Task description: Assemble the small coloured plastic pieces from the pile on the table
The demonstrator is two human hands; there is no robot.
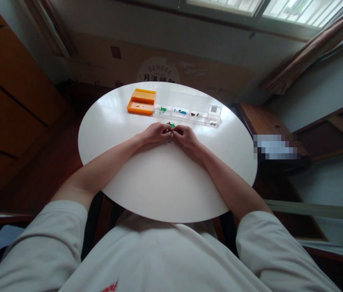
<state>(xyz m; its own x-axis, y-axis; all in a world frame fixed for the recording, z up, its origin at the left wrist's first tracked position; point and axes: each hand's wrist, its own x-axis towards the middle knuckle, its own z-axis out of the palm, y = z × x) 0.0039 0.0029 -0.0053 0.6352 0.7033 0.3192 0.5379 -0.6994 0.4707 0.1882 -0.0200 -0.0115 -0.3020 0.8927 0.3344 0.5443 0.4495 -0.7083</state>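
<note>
Over the middle of the white table (159, 186), my left hand (157, 132) and my right hand (187, 136) meet with fingertips pinched. Between them is a small cluster of green and dark toy bricks (171, 126), which both hands grip. The fingers cover part of it, so its shape is unclear. Just below the fingertips shows a tiny blue piece (169, 141); whether it is joined to the cluster I cannot tell.
Beyond my hands stands an orange tray (141, 108) with tiny pieces in it. Right of it runs a row of clear boxes (186, 117) holding green pieces (163, 109), blue pieces (182, 112) and dark pieces (193, 114). A wooden cabinet (259, 117) is beside the table.
</note>
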